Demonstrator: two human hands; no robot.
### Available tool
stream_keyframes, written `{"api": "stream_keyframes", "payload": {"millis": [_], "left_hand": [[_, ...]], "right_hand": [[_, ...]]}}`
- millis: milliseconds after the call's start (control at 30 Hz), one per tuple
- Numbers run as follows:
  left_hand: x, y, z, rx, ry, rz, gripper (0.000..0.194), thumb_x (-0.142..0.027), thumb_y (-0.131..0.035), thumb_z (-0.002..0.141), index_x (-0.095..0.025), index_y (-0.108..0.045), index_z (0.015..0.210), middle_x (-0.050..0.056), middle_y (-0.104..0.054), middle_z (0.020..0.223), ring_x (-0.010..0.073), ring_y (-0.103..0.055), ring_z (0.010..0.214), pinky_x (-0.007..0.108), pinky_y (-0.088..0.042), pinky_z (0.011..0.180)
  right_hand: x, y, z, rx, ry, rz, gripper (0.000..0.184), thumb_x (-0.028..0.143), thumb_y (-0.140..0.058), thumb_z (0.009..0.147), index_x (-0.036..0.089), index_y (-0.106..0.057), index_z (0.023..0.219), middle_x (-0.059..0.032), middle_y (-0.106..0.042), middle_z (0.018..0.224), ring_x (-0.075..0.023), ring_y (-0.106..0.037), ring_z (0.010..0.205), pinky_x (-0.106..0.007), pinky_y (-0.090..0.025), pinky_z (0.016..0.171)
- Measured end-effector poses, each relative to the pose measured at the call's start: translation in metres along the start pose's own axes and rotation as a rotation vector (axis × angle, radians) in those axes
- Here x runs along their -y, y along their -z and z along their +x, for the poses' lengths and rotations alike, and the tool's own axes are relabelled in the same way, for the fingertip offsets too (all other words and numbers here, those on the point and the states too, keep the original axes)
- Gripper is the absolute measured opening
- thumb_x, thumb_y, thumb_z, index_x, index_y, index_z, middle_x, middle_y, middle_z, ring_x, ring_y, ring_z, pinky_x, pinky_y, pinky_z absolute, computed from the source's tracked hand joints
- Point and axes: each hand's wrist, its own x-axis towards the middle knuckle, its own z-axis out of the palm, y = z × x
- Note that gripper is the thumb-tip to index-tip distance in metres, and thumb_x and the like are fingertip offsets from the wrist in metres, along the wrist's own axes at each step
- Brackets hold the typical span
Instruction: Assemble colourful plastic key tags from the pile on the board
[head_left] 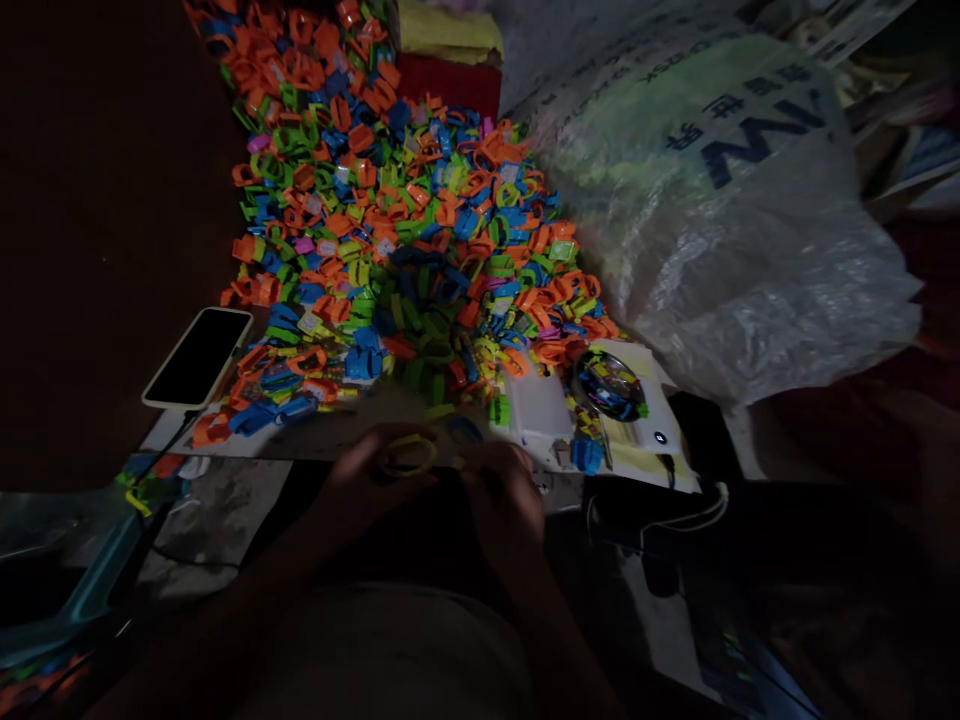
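Both my hands meet low in the dim middle of the view. My left hand (367,485) is closed, its fingers pinching a yellow plastic ring piece (407,455). My right hand (501,495) is curled beside it, touching the same piece or something small I cannot make out. Just beyond them a big heap of small plastic ring pieces (390,220) in orange, blue, green and yellow spreads over the surface.
A phone (199,356) with a dark screen lies left of the heap, a cable running from it. A small round dish (609,385) holding pieces sits at the right on paper. A large plastic sack (735,220) fills the right. A red box (448,80) stands behind.
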Motion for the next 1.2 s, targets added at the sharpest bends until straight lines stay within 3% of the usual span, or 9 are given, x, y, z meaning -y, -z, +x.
{"api": "stream_keyframes", "payload": {"millis": [133, 300, 467, 667, 767, 867, 1033, 1200], "left_hand": [[-0.003, 0.001, -0.005, -0.009, -0.078, 0.148, 0.035, -0.036, -0.075, 0.074, -0.025, -0.066, 0.105, 0.002, -0.07, 0.103, 0.0187, -0.065, 0.092, 0.029, -0.052, 0.084], [-0.001, 0.002, -0.006, -0.003, -0.133, 0.182, 0.035, -0.036, -0.075, 0.076, -0.025, -0.065, 0.107, 0.003, -0.069, 0.104, 0.0183, -0.065, 0.095, 0.028, -0.051, 0.086], [0.002, 0.004, -0.006, -0.004, -0.162, 0.215, 0.034, -0.036, -0.074, 0.077, -0.025, -0.067, 0.107, 0.004, -0.069, 0.103, 0.0191, -0.065, 0.095, 0.029, -0.051, 0.086], [0.009, 0.006, -0.008, 0.06, -0.008, 0.16, 0.041, -0.038, -0.078, 0.07, -0.023, -0.069, 0.106, 0.005, -0.072, 0.103, 0.0206, -0.068, 0.09, 0.028, -0.054, 0.08], [0.012, 0.007, -0.008, 0.178, 0.157, 0.115, 0.04, -0.039, -0.079, 0.067, -0.024, -0.071, 0.103, 0.002, -0.074, 0.098, 0.0216, -0.07, 0.087, 0.027, -0.055, 0.075], [0.013, 0.009, -0.006, 0.289, 0.284, 0.108, 0.037, -0.041, -0.077, 0.067, -0.023, -0.074, 0.099, 0.003, -0.075, 0.093, 0.0234, -0.071, 0.085, 0.027, -0.055, 0.07], [0.01, 0.021, 0.001, 0.289, 0.257, 0.254, 0.037, -0.045, -0.075, 0.068, -0.022, -0.074, 0.098, 0.004, -0.075, 0.095, 0.0248, -0.07, 0.086, 0.028, -0.055, 0.071], [0.016, 0.033, 0.009, 0.317, 0.207, 0.288, 0.034, -0.045, -0.068, 0.075, -0.023, -0.072, 0.1, 0.003, -0.075, 0.098, 0.0236, -0.07, 0.089, 0.028, -0.055, 0.073]], "right_hand": [[0.005, -0.006, 0.001, 0.024, -0.003, -0.004, 0.011, 0.028, -0.053, 0.091, 0.025, -0.063, 0.096, -0.0029, -0.069, 0.09, -0.0196, -0.063, 0.088, -0.035, -0.049, 0.079], [0.008, -0.009, -0.003, 0.047, 0.011, 0.087, 0.008, 0.021, -0.056, 0.089, 0.025, -0.06, 0.095, -0.0021, -0.069, 0.094, -0.0177, -0.064, 0.091, -0.03, -0.05, 0.078], [0.01, -0.006, -0.001, 0.162, 0.003, 0.034, 0.01, 0.019, -0.049, 0.092, 0.024, -0.058, 0.095, -0.003, -0.067, 0.092, -0.0173, -0.063, 0.086, -0.03, -0.049, 0.075], [0.019, 0.0, 0.0, 0.371, 0.153, -0.231, 0.013, 0.018, -0.046, 0.092, 0.02, -0.057, 0.099, -0.0062, -0.066, 0.088, -0.0202, -0.059, 0.082, -0.031, -0.043, 0.071], [0.02, 0.001, -0.004, 0.501, 0.174, -0.441, 0.004, 0.019, -0.055, 0.087, 0.021, -0.057, 0.089, -0.0048, -0.066, 0.08, -0.0196, -0.059, 0.072, -0.03, -0.036, 0.063], [0.015, -0.002, -0.009, 0.583, 0.26, -0.516, 0.007, 0.018, -0.056, 0.085, 0.021, -0.056, 0.079, -0.0021, -0.063, 0.068, -0.017, -0.055, 0.06, -0.031, -0.026, 0.055], [0.005, -0.016, -0.009, 0.542, 0.303, -0.443, 0.011, 0.023, -0.05, 0.088, 0.021, -0.055, 0.079, -0.002, -0.065, 0.071, -0.018, -0.057, 0.067, -0.032, -0.03, 0.061], [0.011, -0.036, 0.002, 0.549, 0.38, -0.4, 0.011, 0.021, -0.049, 0.086, 0.02, -0.058, 0.079, -0.0038, -0.065, 0.069, -0.0202, -0.057, 0.064, -0.034, -0.034, 0.061]]}}
